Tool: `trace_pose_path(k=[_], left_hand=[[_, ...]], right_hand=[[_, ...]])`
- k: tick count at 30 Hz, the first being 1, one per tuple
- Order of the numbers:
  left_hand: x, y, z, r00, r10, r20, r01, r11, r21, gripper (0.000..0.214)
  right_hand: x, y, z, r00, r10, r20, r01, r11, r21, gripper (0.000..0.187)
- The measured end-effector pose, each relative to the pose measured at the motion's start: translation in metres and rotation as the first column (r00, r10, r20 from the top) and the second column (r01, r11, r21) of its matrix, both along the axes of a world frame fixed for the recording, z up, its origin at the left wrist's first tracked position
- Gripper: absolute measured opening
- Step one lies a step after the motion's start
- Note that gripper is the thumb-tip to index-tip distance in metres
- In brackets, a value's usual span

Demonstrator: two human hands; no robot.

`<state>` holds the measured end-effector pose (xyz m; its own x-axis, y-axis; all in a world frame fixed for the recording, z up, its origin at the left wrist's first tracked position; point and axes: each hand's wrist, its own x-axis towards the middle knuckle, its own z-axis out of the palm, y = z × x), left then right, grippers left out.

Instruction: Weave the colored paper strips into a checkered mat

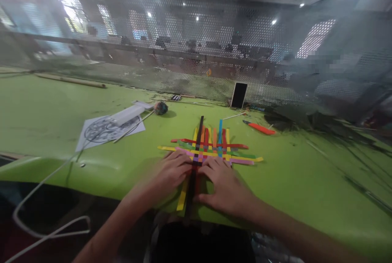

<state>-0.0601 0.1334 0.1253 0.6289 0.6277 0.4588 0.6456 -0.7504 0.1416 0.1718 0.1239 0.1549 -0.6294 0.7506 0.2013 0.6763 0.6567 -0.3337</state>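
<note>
Left fingers (180, 161), right fingers (217, 165) against woven coloured strips (210, 149); whether gripping, cannot tell.

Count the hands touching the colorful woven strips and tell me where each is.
2: the left hand, toward the left of the near edge of the woven strips, and the right hand, farther right along it.

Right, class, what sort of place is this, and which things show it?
Probably a craft workshop or craft classroom, though one view can't settle which: interlaced colored strips lie on a green work surface, with an orange-handled tool and a patterned sheet nearby.
</note>
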Motion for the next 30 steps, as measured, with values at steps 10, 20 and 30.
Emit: trace_pose_path(k=[10,20,30], left_hand=[[-0.001,0.005,0.003,1.0,-0.021,0.013,0.021,0.999,-0.043,0.02],[0.001,0.003,0.002,0.997,0.011,0.079,-0.009,0.999,-0.036,0.018],[0.016,-0.01,-0.004,0.969,0.041,0.243,-0.012,0.993,-0.121,0.015]], right_hand=[[-0.006,-0.01,-0.002,0.967,0.065,0.248,-0.144,0.937,0.319,0.03],[-0.016,0.024,-0.006,0.967,-0.048,0.25,-0.05,0.927,0.373,0.019],[-0.021,0.071,-0.005,0.949,0.074,0.307,-0.092,0.995,0.047,0.018]])
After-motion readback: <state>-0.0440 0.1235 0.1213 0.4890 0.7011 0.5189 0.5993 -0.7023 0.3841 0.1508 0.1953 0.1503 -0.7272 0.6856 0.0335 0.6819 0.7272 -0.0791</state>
